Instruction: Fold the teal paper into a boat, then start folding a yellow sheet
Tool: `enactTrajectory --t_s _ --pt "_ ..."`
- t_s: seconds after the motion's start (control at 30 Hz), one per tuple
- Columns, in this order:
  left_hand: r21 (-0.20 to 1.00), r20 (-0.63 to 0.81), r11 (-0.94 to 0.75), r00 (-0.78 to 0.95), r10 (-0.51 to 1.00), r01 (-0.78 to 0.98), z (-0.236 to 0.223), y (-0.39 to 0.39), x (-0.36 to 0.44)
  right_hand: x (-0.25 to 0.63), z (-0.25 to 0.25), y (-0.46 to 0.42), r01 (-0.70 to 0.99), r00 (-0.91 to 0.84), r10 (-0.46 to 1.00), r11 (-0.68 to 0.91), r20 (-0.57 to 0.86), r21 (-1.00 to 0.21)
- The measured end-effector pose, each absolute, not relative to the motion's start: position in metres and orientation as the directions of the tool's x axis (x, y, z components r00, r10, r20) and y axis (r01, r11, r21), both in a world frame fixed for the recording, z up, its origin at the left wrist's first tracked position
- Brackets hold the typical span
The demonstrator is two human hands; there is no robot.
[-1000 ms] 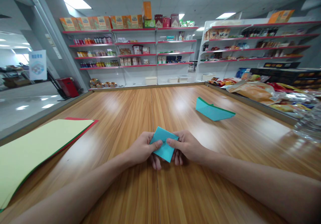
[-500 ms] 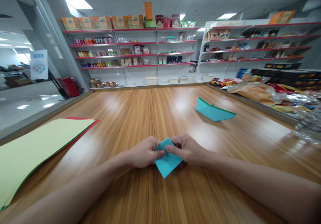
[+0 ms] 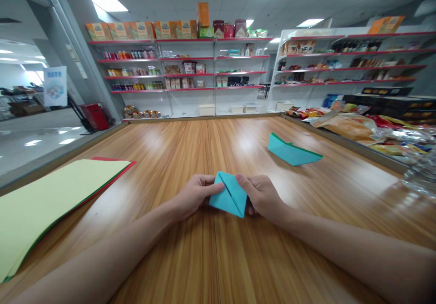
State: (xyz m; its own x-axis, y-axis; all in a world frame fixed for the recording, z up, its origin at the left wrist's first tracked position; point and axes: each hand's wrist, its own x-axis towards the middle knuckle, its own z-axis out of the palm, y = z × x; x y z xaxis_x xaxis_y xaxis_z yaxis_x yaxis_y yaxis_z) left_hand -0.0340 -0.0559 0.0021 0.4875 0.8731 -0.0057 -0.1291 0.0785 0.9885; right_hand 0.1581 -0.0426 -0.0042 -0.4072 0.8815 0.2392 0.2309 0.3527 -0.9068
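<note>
Head view: My left hand [image 3: 192,196] and right hand [image 3: 267,198] gripped a folded blue paper [image 3: 229,199] by opposite sides over the wooden counter [image 3: 170,254], its diagonal seam facing me; a blue-and-green folded piece [image 3: 293,154] stood beyond, right, and coloured sheets [image 3: 61,195] lay left.

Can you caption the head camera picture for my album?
Left hand and right hand hold folded blue paper at a wooden table.
</note>
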Motion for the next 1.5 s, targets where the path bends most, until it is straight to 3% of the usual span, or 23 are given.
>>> enactTrajectory --t_s 0.1,0.37,0.57,0.73,0.9,1.1,1.23,1.33,1.4,1.5 --pt "0.986 0.027 0.049 0.451 0.892 -0.157 -0.001 -0.052 -0.033 0.154 -0.006 -0.039 0.193 -0.401 0.899 0.267 0.173 -0.944" --pt "0.992 0.001 -0.046 0.361 0.932 0.117 -0.003 -0.055 -0.033 0.155 -0.005 -0.038 0.097 -0.631 0.775 0.116 0.029 -0.989" --pt "0.99 0.011 -0.065 0.39 0.921 0.126 -0.003 -0.057 -0.035 0.156 -0.005 -0.04 0.134 -0.598 0.8 0.157 0.047 -0.978" --pt "0.969 -0.054 -0.066 0.465 0.883 0.238 -0.004 -0.06 -0.035 0.156 -0.009 -0.043 0.209 -0.572 0.807 0.317 0.147 -0.925" --pt "0.968 -0.107 -0.027 0.502 0.858 0.251 0.001 -0.064 -0.032 0.158 -0.004 -0.046 0.185 -0.585 0.803 0.272 0.116 -0.944" --pt "0.899 -0.205 -0.077 0.571 0.795 0.431 0.008 -0.066 -0.037 0.161 -0.006 -0.037 0.159 -0.774 0.626 0.332 0.091 -0.93" --pt "0.954 0.002 -0.125 0.41 0.912 0.273 0.005 -0.059 -0.033 0.159 -0.01 -0.033 0.134 -0.581 0.801 0.267 0.142 -0.954" --pt "0.996 0.029 -0.054 0.314 0.949 0.069 0.002 -0.055 -0.026 0.156 -0.011 -0.032 0.131 -0.4 0.911 0.167 0.102 -0.977" --pt "0.999 0.011 -0.022 0.362 0.932 0.026 0.001 -0.056 -0.024 0.156 -0.011 -0.031 0.116 -0.401 0.913 0.133 0.076 -0.984" --pt "0.986 0.031 -0.089 0.368 0.929 0.142 0.001 -0.058 -0.026 0.16 -0.008 -0.029 0.136 -0.548 0.836 0.083 -0.006 -0.987"
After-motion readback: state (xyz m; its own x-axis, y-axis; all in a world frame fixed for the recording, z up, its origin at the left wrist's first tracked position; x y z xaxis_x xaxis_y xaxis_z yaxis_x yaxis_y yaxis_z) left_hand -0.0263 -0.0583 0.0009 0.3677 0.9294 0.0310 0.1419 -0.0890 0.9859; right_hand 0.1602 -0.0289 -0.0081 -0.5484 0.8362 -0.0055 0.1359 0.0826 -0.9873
